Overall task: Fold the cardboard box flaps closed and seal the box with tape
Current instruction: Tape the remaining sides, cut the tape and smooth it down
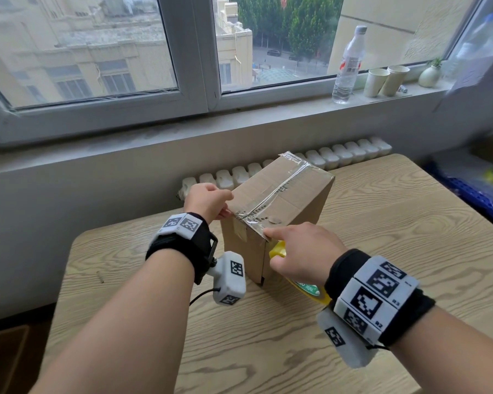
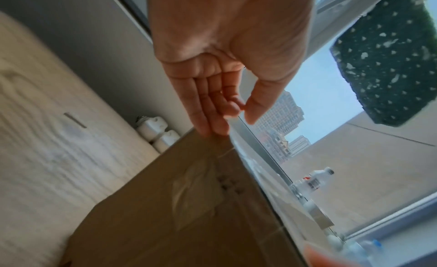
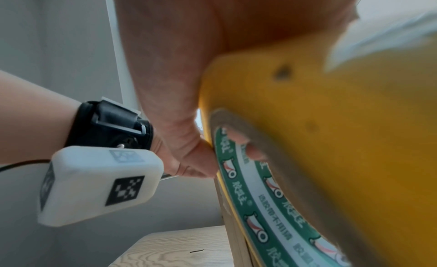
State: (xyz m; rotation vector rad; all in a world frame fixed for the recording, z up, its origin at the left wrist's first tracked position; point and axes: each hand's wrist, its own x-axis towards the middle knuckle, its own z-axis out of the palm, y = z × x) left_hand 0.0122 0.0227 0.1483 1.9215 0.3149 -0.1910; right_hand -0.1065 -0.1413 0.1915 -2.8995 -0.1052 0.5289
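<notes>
Sealing is the step in hand: the cardboard box [image 1: 279, 194] stands on the wooden table [image 1: 382, 223] with its flaps already folded shut and a strip of clear tape [image 1: 279, 186] running along the top seam. The left hand [image 1: 208, 200] steadies the near left top edge, its fingers fairly straight along the cardboard in the left wrist view and its thumb apart from them. The right hand [image 1: 302, 251] grips the yellow tape dispenser [image 1: 278, 249] against the box's near corner, its forefinger stretched onto the tape end there. Judging from this, the next move calls for pressing the tape down over the edge and tearing it free on the dispenser's cutter.
</notes>
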